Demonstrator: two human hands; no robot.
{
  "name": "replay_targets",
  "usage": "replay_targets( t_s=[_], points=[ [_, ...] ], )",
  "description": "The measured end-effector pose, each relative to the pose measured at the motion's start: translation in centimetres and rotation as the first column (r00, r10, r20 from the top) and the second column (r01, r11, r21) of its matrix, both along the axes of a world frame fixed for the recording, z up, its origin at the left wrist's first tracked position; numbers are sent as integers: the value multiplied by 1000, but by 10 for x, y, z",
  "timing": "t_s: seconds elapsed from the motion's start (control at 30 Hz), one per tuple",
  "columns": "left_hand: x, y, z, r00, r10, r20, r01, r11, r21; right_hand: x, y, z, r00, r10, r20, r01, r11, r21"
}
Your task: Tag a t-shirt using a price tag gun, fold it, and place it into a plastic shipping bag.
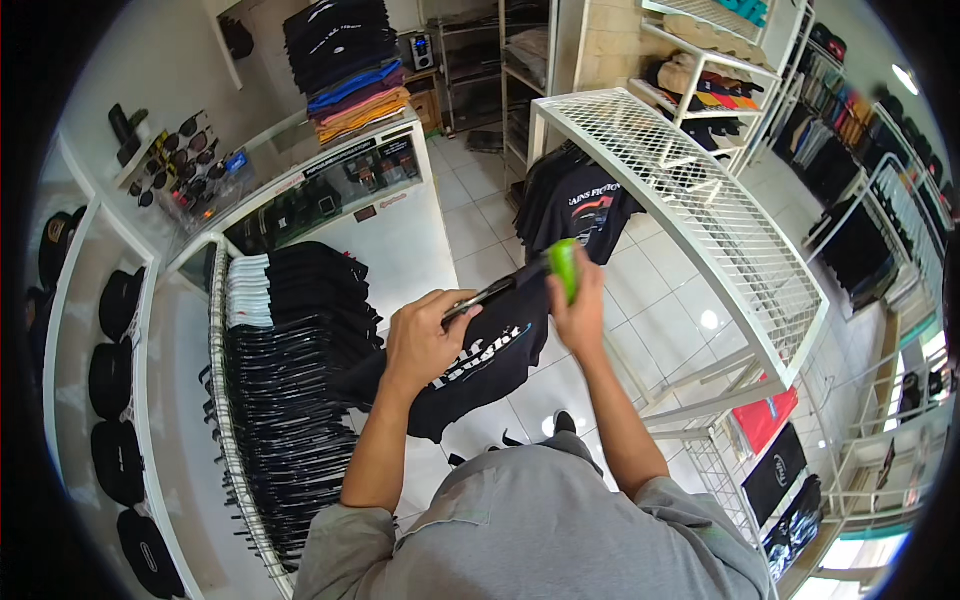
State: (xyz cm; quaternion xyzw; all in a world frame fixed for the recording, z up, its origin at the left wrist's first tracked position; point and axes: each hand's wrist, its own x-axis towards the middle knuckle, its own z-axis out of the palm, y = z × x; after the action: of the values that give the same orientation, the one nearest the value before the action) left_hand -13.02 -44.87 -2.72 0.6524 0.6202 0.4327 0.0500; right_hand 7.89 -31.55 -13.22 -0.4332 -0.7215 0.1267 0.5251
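Note:
A black printed T-shirt [491,360] hangs from a dark hanger [499,287] in front of me. My left hand [427,337] is closed around the hanger near its hook. At the shirt's far shoulder, my right hand [581,311] grips a bright green object [563,268]; it is blurred, and its kind cannot be told. The green object meets or nearly meets the shirt's shoulder. The shirt's lower part hangs above the tiled floor.
On the left runs a white rail [225,420] packed with black shirts on hangers. A glass display counter [322,195] bears a stack of folded shirts [345,67]. At the right stands a white mesh-topped rack [690,187] with dark shirts [581,206] under it. Black caps [116,461] line the left wall.

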Motion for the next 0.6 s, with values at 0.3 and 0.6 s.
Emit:
replay_targets(
  t_s=[0.3, 0.6],
  points=[
    [-8, -11, -14, 933, -94, -348, 131, 988, 85, 27, -32, 60, 993, 111, -26, -109, 992, 66],
    [-23, -23, -24, 825, 16, -565, 132, 966, 221, 64, 27, 12, 965, -260, 28, 261, 955, -143]
  ],
)
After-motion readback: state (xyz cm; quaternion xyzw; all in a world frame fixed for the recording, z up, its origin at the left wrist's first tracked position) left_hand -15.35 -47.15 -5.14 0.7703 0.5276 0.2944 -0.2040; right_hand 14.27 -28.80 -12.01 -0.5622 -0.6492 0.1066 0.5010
